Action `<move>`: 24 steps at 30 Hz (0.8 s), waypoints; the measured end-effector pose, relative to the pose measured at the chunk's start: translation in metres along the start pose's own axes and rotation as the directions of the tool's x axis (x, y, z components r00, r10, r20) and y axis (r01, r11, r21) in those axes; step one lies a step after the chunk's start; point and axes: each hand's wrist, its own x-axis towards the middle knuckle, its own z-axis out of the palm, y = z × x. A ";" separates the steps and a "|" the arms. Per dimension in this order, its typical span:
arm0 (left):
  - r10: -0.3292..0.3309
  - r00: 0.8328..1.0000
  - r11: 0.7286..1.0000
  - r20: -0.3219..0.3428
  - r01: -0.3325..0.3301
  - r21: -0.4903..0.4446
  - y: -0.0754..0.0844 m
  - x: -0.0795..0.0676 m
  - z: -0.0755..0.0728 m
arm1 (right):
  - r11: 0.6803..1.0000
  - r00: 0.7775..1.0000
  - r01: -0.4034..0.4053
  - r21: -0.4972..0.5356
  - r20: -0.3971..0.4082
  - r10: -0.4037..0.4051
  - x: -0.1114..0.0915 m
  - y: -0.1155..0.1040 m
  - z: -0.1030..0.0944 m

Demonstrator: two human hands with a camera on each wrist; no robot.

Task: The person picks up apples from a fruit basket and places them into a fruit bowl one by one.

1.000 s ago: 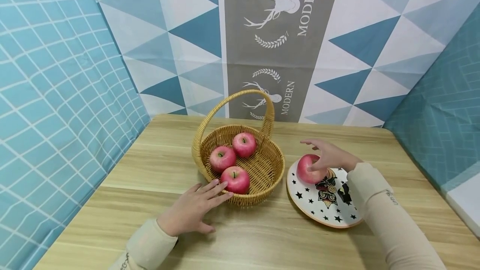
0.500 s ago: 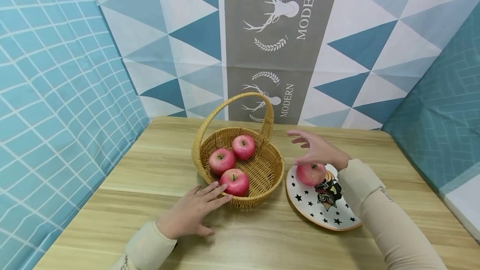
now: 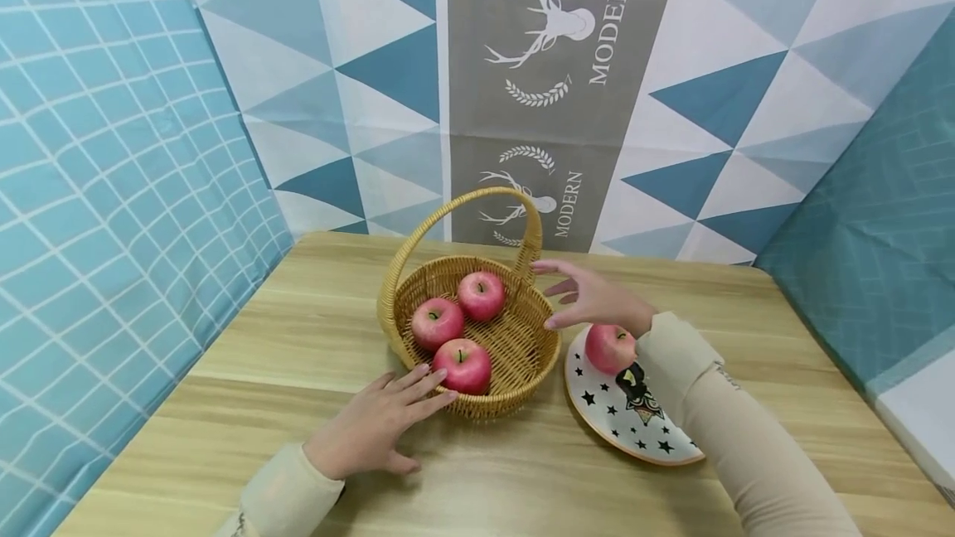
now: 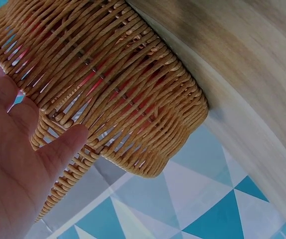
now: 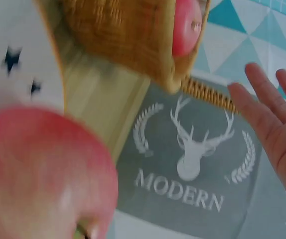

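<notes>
A wicker basket (image 3: 515, 392) with a tall arched handle stands mid-table, holding three red apples: one at the front (image 3: 462, 367), one at the left (image 3: 437, 324), one at the back (image 3: 481, 296). My left hand (image 3: 376, 425) rests its outstretched fingertips on the basket's near left rim, by the front apple. In the left wrist view its thumb (image 4: 66, 144) lies against the woven side. My right hand (image 3: 593, 298), fingers spread and holding nothing, hovers at the basket's right edge. Below it another apple (image 3: 608, 349) sits on a white plate (image 3: 597, 413) with stars, partly covered by the sleeve.
The wooden table (image 3: 246, 404) runs back to a patterned cloth wall (image 3: 537, 106) with deer prints. A blue tiled sheet (image 3: 112, 189) hangs at the left, a teal one (image 3: 880, 230) at the right. A white block (image 3: 918, 421) stands at the right edge.
My right hand has risen off the plate's apple and moved left toward the basket, holding nothing. The apple stays on the plate. My left hand keeps its place on the rim.
</notes>
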 end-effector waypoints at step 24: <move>-0.006 1.000 1.000 0.007 0.006 -0.027 0.000 -0.001 0.000 | 0.999 0.978 0.052 -0.003 0.203 -0.051 0.039 -0.016 0.048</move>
